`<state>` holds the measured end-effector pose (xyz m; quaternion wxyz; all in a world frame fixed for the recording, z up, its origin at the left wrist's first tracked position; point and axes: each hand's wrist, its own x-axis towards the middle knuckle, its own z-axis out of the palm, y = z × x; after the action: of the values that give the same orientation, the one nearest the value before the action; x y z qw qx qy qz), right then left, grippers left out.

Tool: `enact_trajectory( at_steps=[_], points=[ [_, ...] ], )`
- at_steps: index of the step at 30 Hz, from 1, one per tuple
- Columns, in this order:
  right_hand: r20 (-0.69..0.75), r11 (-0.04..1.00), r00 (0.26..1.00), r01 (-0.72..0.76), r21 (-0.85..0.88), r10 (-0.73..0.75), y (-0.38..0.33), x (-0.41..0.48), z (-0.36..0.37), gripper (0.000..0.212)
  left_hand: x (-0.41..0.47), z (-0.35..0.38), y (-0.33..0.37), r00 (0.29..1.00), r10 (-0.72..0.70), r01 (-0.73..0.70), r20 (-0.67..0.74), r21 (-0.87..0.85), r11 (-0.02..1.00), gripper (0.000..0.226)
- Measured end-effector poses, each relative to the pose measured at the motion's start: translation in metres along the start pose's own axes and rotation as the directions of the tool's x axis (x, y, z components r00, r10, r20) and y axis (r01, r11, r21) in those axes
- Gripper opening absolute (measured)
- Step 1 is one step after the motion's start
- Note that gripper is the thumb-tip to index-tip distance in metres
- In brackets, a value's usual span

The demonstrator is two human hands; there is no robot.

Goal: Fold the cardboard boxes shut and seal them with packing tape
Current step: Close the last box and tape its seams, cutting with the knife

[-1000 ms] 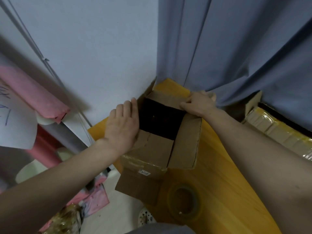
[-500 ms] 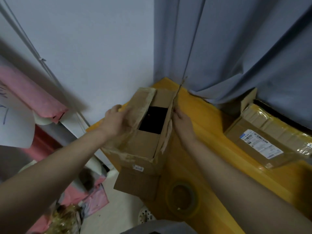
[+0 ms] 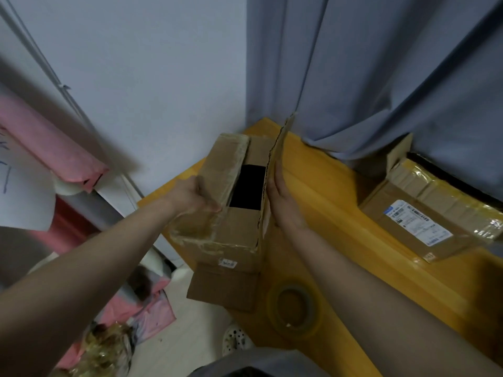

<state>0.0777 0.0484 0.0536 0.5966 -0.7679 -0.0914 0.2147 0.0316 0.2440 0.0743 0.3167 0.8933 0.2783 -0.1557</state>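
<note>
Left hand (image 3: 194, 198) grips left flap (image 3: 226, 164); right hand (image 3: 284, 205) flat, fingers straight, against upright right flap (image 3: 280, 148). Hands apart, either side of the open box (image 3: 231, 242) at the table (image 3: 340, 210) corner. Step: folding flaps shut. Next: probably press both down to meet, then grab the tape roll (image 3: 295, 308).

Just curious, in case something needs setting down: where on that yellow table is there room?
The bare strip of table between the open box and the taped box, back to the curtain. The left end is crowded: open box, with the tape roll in front of it.
</note>
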Motion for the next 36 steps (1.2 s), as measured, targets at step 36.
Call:
enact_trajectory(
  at_steps=[36],
  points=[
    [0.033, 0.922, 0.999, 0.04, -0.386, -0.029, 0.024, 0.036, -0.045, 0.041, -0.005, 0.035, 0.009, 0.86, 0.45, -0.51, 0.24, 0.425, 0.748, 0.09]
  ],
)
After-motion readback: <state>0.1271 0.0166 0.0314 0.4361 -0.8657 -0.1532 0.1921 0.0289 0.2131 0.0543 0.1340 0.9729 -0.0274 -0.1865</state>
